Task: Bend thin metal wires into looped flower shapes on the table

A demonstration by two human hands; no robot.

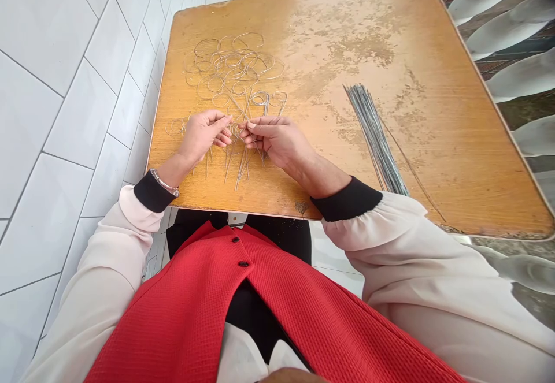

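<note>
My left hand (206,134) and my right hand (274,138) meet over the near left part of a worn wooden table (455,157). Both have their fingers curled and pinched together on a thin wire piece (237,127) held between them. Beneath and just behind the hands lie several bent wire pieces with looped heads and long stems (269,101). Farther back sits a heap of round wire loops (232,68). A bundle of straight grey wires (373,134) lies to the right of my right hand, running toward the table's near edge.
White floor tiles (65,111) spread to the left of the table. A patterned grey surface (515,30) runs along the right side. My red vest and pale sleeves fill the foreground below the table's near edge.
</note>
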